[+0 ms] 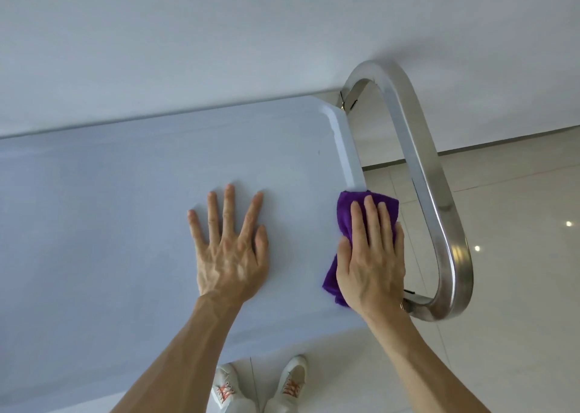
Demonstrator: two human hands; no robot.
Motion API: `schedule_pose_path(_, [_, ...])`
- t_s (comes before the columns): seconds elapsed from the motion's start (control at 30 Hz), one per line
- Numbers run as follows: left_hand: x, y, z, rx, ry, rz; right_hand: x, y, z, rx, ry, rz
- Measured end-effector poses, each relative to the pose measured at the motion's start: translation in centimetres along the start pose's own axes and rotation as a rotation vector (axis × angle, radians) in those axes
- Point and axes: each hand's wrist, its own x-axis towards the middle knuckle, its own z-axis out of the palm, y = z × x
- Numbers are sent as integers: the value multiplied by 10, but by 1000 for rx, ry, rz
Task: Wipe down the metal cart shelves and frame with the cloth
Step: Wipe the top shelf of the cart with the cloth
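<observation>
The metal cart's top shelf [110,224] fills the left and middle of the head view, a pale matte sheet with a raised rim at its right end. My right hand [370,255] presses a purple cloth [348,212] flat against the shelf's right edge, fingers straight on top of it. The cloth shows beyond my fingertips and at the left of my palm. My left hand [230,246] rests flat on the bare shelf with fingers spread, a short way left of the cloth. The cart's steel loop handle [439,199] curves just right of my right hand.
A white wall [219,36] runs close behind the cart's far edge. Glossy pale floor tiles [518,224] lie to the right beyond the handle. My feet in white shoes [260,387] stand at the cart's near edge.
</observation>
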Motion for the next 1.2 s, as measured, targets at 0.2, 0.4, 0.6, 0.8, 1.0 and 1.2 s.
schedule_pose_path(0.2, [2,-3,5,35,16,9,118,-30,4,65,14,99])
schedule_pose_path(0.4, [4,-2,3,44,15,24,98,-36,9,22,77,-69])
schedule_pose_path(0.6, [7,0,2,47,8,26,74,-36,13,31,85,-137])
schedule_pose_path(0.8, [7,-3,1,38,8,35,117,-47,11,44,83,-151])
schedule_pose_path(1.0, [8,-5,5,37,31,43,176,-64,16,60,71,-126])
schedule_pose_path(1.2, [8,-4,3,32,37,39,158,-65,17,75,95,-112])
